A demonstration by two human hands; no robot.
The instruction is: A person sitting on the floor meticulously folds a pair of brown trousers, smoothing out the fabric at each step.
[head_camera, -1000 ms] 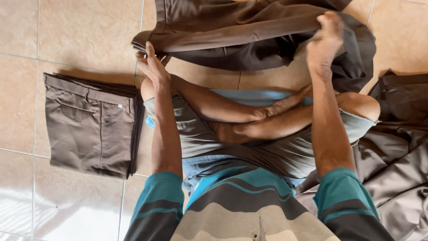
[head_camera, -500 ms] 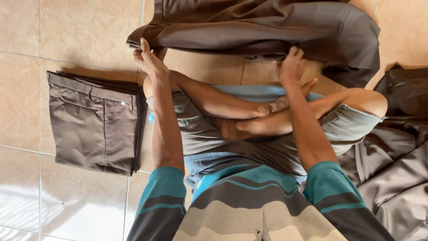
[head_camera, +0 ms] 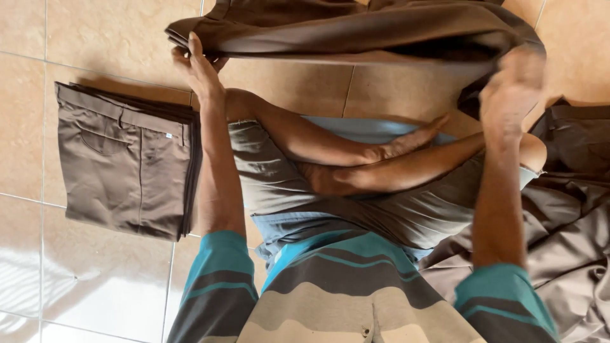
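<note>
I sit cross-legged on a tiled floor. A pair of dark brown trousers (head_camera: 356, 32) lies stretched across the floor in front of my knees. My left hand (head_camera: 200, 67) grips the left end of the trousers, fingers curled over the cloth edge. My right hand (head_camera: 511, 92), blurred by motion, is on the trousers' right end, where the fabric bunches and folds down; it appears to hold the cloth.
A stack of folded brown trousers (head_camera: 124, 168) lies on the tiles to my left. A heap of unfolded grey-brown garments (head_camera: 565, 216) lies at my right. My crossed legs and feet (head_camera: 375, 168) fill the middle.
My right hand came down toward my knee, then swung back out to the trousers' right end. My left hand kept its grip on the left end.
</note>
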